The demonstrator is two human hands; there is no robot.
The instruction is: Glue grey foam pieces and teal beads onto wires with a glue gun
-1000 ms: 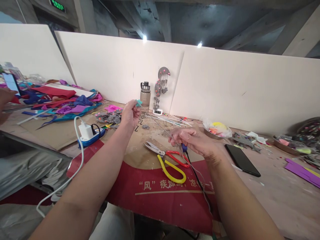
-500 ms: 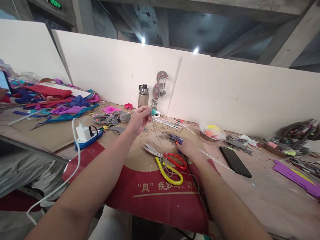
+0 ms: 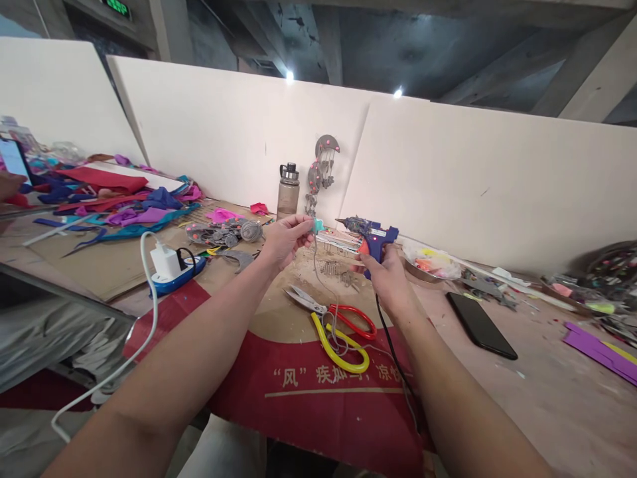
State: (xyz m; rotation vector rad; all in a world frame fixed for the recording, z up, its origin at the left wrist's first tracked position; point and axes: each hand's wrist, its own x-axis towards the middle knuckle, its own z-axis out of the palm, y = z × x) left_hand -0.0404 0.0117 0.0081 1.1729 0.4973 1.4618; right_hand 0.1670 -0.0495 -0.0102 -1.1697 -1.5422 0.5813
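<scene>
Pinched in my left hand is a small teal piece, from which a thin grey cord hangs down toward the scissors. My right hand is wrapped round the handle of a blue glue gun, raised above the table with its nozzle pointing left at the teal piece, a short gap apart. A black cable runs down from the gun. Scissors with one red and one yellow handle lie half open below my hands, with loops of cord over the handles.
A bottle and a hanging grey ornament stand by the white board. A black phone and a bowl are at right. At left are a blue power strip and coloured scraps.
My right hand has lifted the glue gun from the table, its nozzle now near the teal piece. My left hand still holds that piece, and the view has shifted slightly.
</scene>
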